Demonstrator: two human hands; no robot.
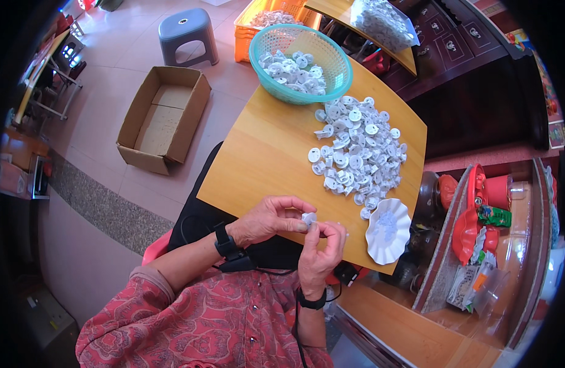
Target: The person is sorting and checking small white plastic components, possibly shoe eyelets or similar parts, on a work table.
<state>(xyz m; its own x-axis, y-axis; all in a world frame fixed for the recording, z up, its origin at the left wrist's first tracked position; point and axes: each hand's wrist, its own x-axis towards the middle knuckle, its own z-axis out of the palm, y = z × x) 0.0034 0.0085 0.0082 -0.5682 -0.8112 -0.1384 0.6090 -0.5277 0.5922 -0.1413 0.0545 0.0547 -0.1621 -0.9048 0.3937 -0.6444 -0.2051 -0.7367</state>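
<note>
The left hand (273,218) is pinching a small white plastic piece (309,218) between thumb and fingertips, with almost no gap left between them. The piece is being held above the table (252,156), just inside its near edge. The right hand (322,245) is meeting it from the right; its fingers are drawing together and touching the piece's lower side, though whether they are gripping this piece or a smaller part cannot be told.

A heap of similar white pieces (356,147) is lying loose along the table's right edge. A white scalloped dish (403,213) is standing at the near right corner, containing small pale-blue parts (386,226). A teal mesh basket (334,58) is resting at the far edge, holding more white pieces. Beyond the left edge, a cardboard box (192,116) is sitting open-topped on the floor, near a grey-blue stool (185,27).
</note>
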